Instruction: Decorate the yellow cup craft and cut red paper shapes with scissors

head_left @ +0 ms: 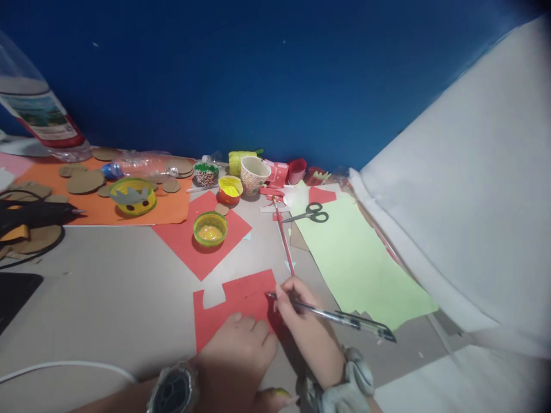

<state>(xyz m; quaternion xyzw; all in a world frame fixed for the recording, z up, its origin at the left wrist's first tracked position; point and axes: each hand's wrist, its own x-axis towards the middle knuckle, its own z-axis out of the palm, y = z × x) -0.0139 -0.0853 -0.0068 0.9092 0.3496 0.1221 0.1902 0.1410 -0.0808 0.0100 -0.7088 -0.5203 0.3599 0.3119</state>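
Observation:
My right hand (307,312) grips a clear gel pen (340,316) with a dark cap on its back end. The pen's tip touches a sheet of red paper (241,289), near its upper right part, where a faint line shows. That sheet has a notch cut into its top left edge. Resting on the lower part of the red paper is my left hand (241,353), palm down, thumb out to the side; it holds nothing visible. Beyond the right hand lie a thin red paintbrush (284,244) and dark-handled scissors (307,214).
Green paper (357,252) spreads to the right beside a white sheet-like covering (465,189). Small painted cups, including a yellow-green one (210,229), and a patterned cup (255,176) stand farther back. Left are orange paper (172,201), cardboard discs, a glue gun (34,212) and a large bottle (43,109).

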